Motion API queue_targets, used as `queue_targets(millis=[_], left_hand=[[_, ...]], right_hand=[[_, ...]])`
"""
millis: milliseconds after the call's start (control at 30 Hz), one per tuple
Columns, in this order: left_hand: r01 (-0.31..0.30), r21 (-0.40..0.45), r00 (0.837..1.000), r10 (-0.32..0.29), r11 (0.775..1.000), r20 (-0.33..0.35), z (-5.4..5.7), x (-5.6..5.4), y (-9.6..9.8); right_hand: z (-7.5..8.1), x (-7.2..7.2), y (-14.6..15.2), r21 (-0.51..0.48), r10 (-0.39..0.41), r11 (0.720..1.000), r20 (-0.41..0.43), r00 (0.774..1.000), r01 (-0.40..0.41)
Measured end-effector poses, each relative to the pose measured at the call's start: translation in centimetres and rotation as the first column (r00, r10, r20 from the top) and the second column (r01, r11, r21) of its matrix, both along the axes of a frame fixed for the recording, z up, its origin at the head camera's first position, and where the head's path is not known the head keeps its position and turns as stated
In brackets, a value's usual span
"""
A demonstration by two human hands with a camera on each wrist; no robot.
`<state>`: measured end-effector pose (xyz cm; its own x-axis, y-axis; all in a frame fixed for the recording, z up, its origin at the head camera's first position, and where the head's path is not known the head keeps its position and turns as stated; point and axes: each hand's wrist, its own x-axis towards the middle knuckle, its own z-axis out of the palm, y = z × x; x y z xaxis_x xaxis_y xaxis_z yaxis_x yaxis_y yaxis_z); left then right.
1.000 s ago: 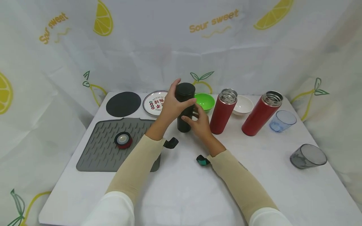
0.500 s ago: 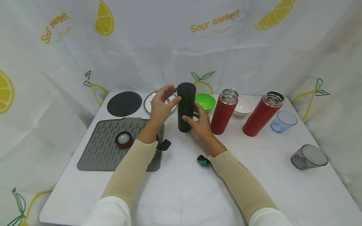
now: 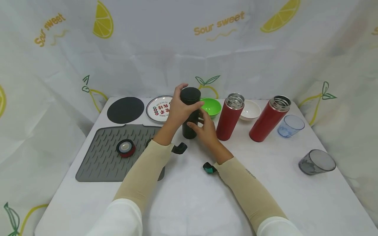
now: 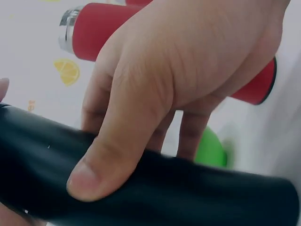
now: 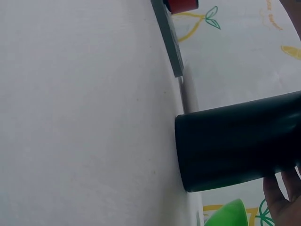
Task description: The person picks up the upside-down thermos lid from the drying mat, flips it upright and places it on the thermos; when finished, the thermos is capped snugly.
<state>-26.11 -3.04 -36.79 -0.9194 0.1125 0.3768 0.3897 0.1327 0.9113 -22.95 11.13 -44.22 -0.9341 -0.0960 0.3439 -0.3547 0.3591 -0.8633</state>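
Note:
A black thermos bottle (image 3: 190, 129) stands upright on the table. My left hand (image 3: 180, 109) holds its capped top, with the thumb across the near side and the fingers behind. Lower down, my right hand (image 3: 206, 128) grips the bottle's body; the left wrist view shows this right hand (image 4: 141, 70) with its thumb lying along the black wall. In the right wrist view the base of the bottle (image 5: 221, 146) is near the white tabletop. Just right of it stands an open red thermos bottle (image 3: 230, 119) with a bare steel neck.
Another open red bottle (image 3: 268, 121) stands farther right, near a blue glass (image 3: 290, 126) and a grey glass (image 3: 317, 162). Behind are a green bowl (image 3: 212, 106), a white bowl (image 3: 251, 109), a plate (image 3: 156, 109) and a black disc (image 3: 125, 110). A red-and-black lid (image 3: 126, 148) lies on the grey mat (image 3: 100, 164).
My left hand was on the bottle's top, swung off to the left with loosened fingers, and is back on the top now. The right hand keeps its grip; the head view has shifted slightly.

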Motion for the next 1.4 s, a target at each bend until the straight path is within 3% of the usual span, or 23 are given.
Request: queue_targets(millis=[167, 300, 433, 533, 733, 800, 933, 1033, 1167, 1267, 1400], left_hand=[[-0.022, 0.026, 0.998, 0.024, 0.999, -0.054, -0.5, 0.6, -0.6], [-0.057, -0.031, 0.995, 0.054, 0.998, -0.086, -0.6, 1.3, -1.7], [-0.021, -0.091, 0.996, 0.013, 0.996, -0.086, -0.4, 1.4, -2.4], [0.004, -0.088, 0.998, -0.010, 0.996, -0.063, -0.4, 1.5, -2.0], [-0.053, -0.002, 0.997, 0.052, 0.999, -0.050, -0.5, 1.2, -0.2], [-0.023, 0.013, 0.998, 0.024, 1.000, -0.049, -0.4, 0.8, -0.4], [0.117, -0.026, 0.993, -0.118, 0.993, -0.021, 0.1, -0.3, -1.7], [0.181, -0.121, 0.983, -0.181, 0.976, 0.010, 0.7, -0.6, -2.6], [0.170, -0.293, 0.985, -0.165, 0.941, 0.043, 0.7, 0.2, -4.8], [0.125, -0.433, 0.992, -0.117, 0.893, 0.046, 0.1, 1.5, -8.5], [0.097, -0.576, 0.995, -0.065, 0.812, 0.077, -1.4, 3.7, -15.1]], right_hand=[[0.3, 0.3, 0.3, 0.020, -0.017, 1.000, 0.037, 0.999, 0.016], [0.5, 0.5, 0.5, 0.025, -0.028, 0.999, 0.056, 0.998, 0.027], [0.5, 0.4, 0.4, 0.028, -0.018, 0.999, 0.054, 0.998, 0.017], [0.3, 0.4, 0.3, 0.026, -0.012, 1.000, 0.045, 0.999, 0.011], [0.0, 0.3, 0.1, 0.020, -0.007, 1.000, 0.051, 0.999, 0.006], [0.0, 0.3, 0.1, 0.020, -0.001, 1.000, 0.068, 0.998, 0.000], [0.3, -0.1, 0.2, 0.042, -0.007, 0.999, 0.087, 0.996, 0.003], [0.4, -0.4, 0.5, 0.057, -0.011, 0.998, 0.098, 0.995, 0.005], [0.8, -0.3, 0.9, 0.055, 0.007, 0.998, 0.145, 0.989, -0.015], [0.9, 0.4, 1.2, 0.081, 0.028, 0.996, 0.192, 0.981, -0.044], [0.7, 1.8, 1.9, 0.138, 0.055, 0.987, 0.224, 0.973, -0.087]])
